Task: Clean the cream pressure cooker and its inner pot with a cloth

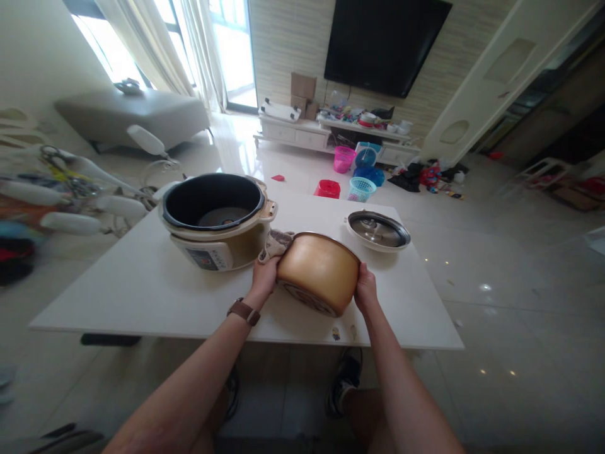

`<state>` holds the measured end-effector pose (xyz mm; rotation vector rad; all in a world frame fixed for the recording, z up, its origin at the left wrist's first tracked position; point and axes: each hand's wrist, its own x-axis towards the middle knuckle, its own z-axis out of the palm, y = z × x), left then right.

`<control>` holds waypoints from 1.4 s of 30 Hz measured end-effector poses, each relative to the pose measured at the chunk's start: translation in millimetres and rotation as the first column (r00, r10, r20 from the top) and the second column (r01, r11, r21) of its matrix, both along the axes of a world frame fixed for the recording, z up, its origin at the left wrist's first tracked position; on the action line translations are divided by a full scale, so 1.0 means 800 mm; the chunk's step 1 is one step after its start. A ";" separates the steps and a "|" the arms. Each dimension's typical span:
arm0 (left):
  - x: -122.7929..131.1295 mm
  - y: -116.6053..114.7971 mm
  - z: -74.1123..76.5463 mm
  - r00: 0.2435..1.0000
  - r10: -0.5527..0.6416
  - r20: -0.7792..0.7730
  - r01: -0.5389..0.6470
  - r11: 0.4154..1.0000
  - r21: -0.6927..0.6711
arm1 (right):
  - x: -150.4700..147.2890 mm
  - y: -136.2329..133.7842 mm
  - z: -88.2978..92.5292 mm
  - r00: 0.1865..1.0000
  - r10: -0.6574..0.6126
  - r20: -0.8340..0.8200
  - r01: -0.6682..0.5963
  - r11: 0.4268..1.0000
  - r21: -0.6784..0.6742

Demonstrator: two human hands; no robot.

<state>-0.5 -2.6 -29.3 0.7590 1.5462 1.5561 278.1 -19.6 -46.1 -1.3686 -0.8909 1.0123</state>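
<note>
A golden inner pot [317, 268] is tilted above the front of the white table, its bottom turned partly toward me. My left hand [265, 276], with a brown watch strap at the wrist, grips the pot's left side together with a grey-beige cloth [275, 244]. On the opposite side, the fingers of my right hand [367, 287] are closed around the pot's wall. To the left stands the electric cooker body [246, 243], uncovered, its dark inside showing. A round cooker lid [377, 232] lies with its metal inner side up at the right. The inside of the pot is hidden.
The white table [142, 290] carries all this; small stickers [336, 333] mark its front edge. White lamp-like arms [120, 205] crowd the left side. Beyond the table are a red bin [328, 188], a blue basket [362, 188] and a cluttered TV cabinet [295, 133].
</note>
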 end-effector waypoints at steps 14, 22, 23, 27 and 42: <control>0.016 -0.040 0.047 0.957 -0.068 -0.281 0.146 0.952 0.269 | -0.014 -0.011 0.067 0.972 -0.081 0.219 0.040 0.982 0.187; 0.020 -0.079 0.061 0.648 -0.096 -0.756 0.610 0.659 0.440 | -0.013 -0.008 0.051 0.990 -0.063 0.127 0.048 0.992 0.116; 0.020 -0.079 0.061 0.657 -0.094 -0.748 0.598 0.669 0.441 | -0.011 -0.008 0.048 0.991 -0.068 0.118 0.055 0.992 0.115; 0.024 -0.070 0.053 0.768 -0.086 -0.635 0.479 0.736 0.479 | -0.006 -0.007 0.040 0.991 -0.095 0.090 0.086 0.991 0.104; 0.039 -0.028 -0.002 0.977 0.107 0.183 -0.081 0.986 -0.146 | -0.002 -0.010 0.041 0.982 -0.162 0.101 0.151 0.983 0.103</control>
